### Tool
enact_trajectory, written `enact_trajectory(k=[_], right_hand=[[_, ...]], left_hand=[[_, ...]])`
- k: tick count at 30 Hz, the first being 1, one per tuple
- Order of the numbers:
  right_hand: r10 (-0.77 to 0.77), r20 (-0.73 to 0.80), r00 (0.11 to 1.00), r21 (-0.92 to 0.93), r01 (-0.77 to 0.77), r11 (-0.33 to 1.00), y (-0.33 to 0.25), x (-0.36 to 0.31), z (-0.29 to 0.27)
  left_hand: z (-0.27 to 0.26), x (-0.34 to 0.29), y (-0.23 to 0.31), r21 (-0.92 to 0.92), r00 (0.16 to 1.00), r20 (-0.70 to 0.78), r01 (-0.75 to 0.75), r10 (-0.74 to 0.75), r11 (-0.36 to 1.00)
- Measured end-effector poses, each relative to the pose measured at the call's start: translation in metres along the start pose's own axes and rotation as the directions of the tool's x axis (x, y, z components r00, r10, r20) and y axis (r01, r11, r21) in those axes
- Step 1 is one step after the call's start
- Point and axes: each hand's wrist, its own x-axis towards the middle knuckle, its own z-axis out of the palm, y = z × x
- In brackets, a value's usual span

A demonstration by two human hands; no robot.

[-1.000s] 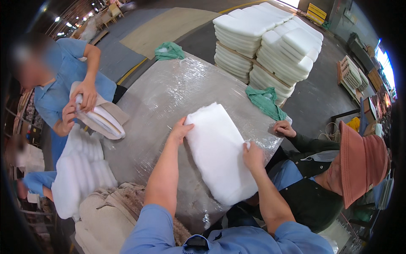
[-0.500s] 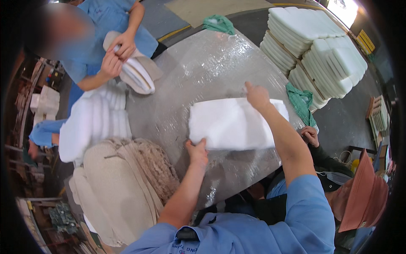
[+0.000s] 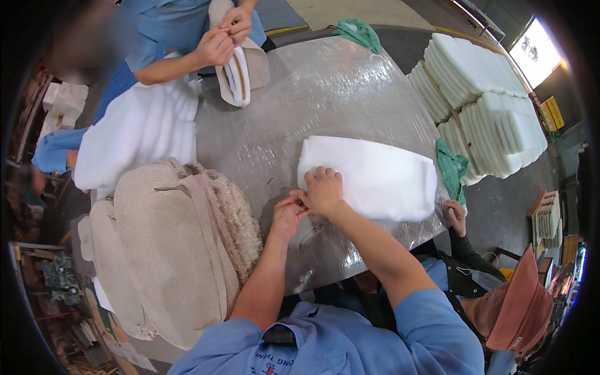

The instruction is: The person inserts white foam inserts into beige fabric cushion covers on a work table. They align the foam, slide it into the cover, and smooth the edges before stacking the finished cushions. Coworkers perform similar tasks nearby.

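Note:
A white padding piece (image 3: 375,178), soft and roughly rectangular, lies flat on the plastic-covered table (image 3: 281,112) in front of me. My right hand (image 3: 325,190) is over its near left corner with the fingers curled, the thumb side toward my other hand. My left hand (image 3: 287,214) is just off that corner, fingers drawn together and meeting the right thumb. Whatever is pinched between the hands is too small or hidden to make out. Across the table at the upper left, a co-worker's hands (image 3: 224,39) grip a beige cover (image 3: 256,65) with white padding inside.
Beige fleecy covers (image 3: 169,244) are piled at my left, with stacked white pads (image 3: 147,134) beyond. Green cloths (image 3: 451,164) hang at the table's right edge. More tied pad stacks (image 3: 494,106) stand farther right. A person in a pink hat (image 3: 519,306) is close at my right.
My right hand has come from the padding's far edge to its near left corner, beside my left hand. The padding appears farther right in view. The co-worker still handles the beige cover.

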Motion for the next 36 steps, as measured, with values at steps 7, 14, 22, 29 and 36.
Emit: enact_trajectory(k=[7, 14, 22, 29, 36], right_hand=[[0.054, -0.018, 0.998, 0.182, -0.049, 0.982, 0.031, 0.009, 0.032], [0.547, -0.021, 0.837, 0.351, -0.506, 0.788, 0.049, 0.042, 0.011], [0.245, 0.032, 0.969, 0.156, -0.247, 0.956, 0.012, 0.042, 0.019], [0.553, -0.011, 0.833, 0.378, -0.509, 0.774, 0.038, 0.05, 0.023], [0.516, 0.0, 0.857, 0.42, -0.468, 0.778, 0.032, 0.081, 0.006]], left_hand=[[0.016, 0.02, 0.019, 0.717, 0.931, 0.006, -0.258, 0.364, 0.647], [0.03, 0.037, -0.003, 0.941, 0.832, 0.29, -0.337, 0.474, 0.017], [0.027, 0.036, -0.016, 0.884, 0.767, 0.342, -0.459, 0.543, 0.092], [0.021, 0.054, 0.011, 0.819, 0.842, 0.246, -0.446, 0.481, 0.361], [0.047, 0.081, 0.024, 0.944, 0.829, 0.257, -0.325, 0.497, 0.053]])
